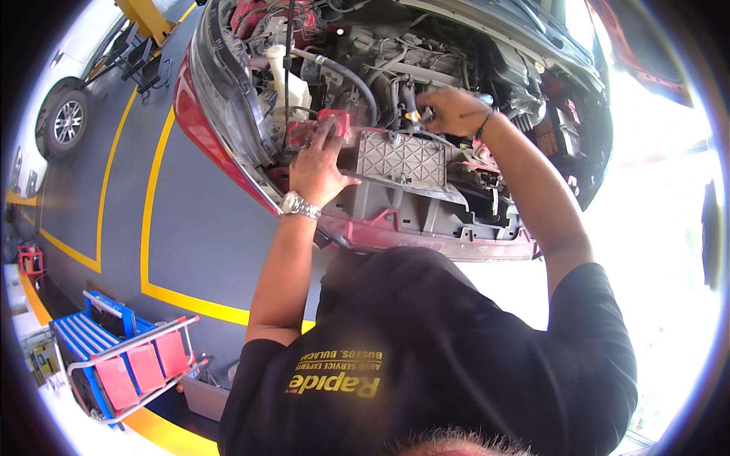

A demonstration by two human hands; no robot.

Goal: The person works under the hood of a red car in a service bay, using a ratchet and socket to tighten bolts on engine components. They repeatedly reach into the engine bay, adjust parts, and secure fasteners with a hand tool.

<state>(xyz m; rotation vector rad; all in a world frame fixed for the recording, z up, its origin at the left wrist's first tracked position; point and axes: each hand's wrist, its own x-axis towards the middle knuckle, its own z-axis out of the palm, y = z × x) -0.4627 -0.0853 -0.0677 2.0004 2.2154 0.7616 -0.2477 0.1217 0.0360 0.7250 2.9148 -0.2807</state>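
My left hand (pixel 319 171) rests with its fingers stretched forward on the front edge of the engine bay, over a red body part (pixel 334 123). A metal watch (pixel 299 205) is on that wrist. Deeper in the bay, my right hand (pixel 454 112) has its fingers curled down beside a small yellow piece (pixel 413 117) among the hoses; whatever they grip is hidden. Something light blue (pixel 485 99) shows behind that hand, too small to name. Between both hands lies a grey ribbed plastic cover (pixel 403 161).
The engine (pixel 403 57) fills the bay, with a pale fluid reservoir (pixel 287 83) and a thin support rod (pixel 288 45) at left. A battery (pixel 566 125) sits at right. A blue and red folding seat or cart (pixel 125 353) and a white vehicle (pixel 46 114) stand leftward.
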